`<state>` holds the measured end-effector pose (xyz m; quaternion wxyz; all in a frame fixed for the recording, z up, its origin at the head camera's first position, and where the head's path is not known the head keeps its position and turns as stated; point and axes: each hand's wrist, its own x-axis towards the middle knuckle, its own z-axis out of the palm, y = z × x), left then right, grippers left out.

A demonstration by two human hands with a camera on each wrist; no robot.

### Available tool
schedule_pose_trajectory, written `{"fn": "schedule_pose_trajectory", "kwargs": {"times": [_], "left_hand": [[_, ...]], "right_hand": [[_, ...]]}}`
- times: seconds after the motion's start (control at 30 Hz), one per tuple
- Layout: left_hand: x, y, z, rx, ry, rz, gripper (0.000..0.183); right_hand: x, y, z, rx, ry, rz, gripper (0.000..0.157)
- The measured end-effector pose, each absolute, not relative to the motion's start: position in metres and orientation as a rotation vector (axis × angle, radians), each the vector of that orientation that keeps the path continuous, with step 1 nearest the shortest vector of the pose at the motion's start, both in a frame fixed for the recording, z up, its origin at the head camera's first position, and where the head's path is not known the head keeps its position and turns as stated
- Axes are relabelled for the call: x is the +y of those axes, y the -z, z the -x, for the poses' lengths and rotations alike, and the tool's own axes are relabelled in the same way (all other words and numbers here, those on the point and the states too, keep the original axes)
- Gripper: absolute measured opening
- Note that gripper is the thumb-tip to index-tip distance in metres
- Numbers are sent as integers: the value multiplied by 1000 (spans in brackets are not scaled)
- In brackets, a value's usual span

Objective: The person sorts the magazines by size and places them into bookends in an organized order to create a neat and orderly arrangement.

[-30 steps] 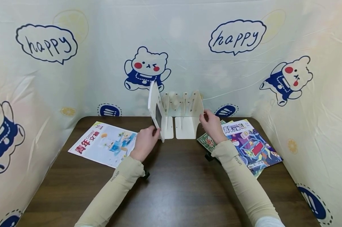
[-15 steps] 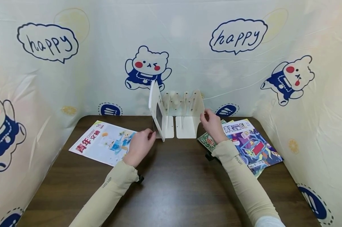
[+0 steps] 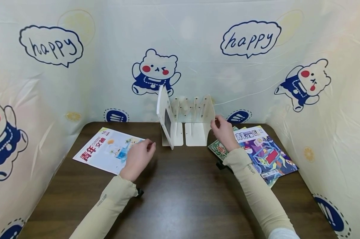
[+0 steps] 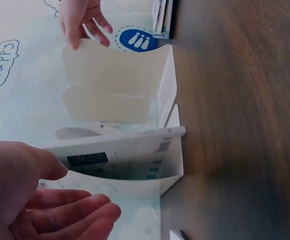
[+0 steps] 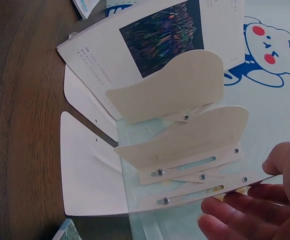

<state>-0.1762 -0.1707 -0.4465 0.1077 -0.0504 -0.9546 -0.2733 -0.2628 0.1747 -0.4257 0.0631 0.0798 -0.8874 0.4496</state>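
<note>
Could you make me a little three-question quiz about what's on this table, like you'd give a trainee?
1. True or false: the left hand grips the white book standing in the cream metal book rack.
2. Which end of the rack does the right hand touch? A. its right end panel B. its left end panel C. its base plate
3. Fill in: the white magazine with red characters lies flat on the dark wooden table, on the person's ____ side.

Key: 1 false, the hand is apart from it, holding nothing; 2 A; 3 left.
</note>
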Motion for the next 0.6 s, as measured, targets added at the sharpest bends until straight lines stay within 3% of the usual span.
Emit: {"fn": "schedule_pose_trajectory", "kwargs": {"times": [0.3, 0.6], "left_hand": [[-192, 447, 166, -2768, 721, 105, 28], [-221, 444, 157, -2857, 744, -35, 37]], "right_hand": [[174, 425, 263, -2669, -1355, -243, 42], [174, 427, 263, -2674, -1371, -236, 42]]}}
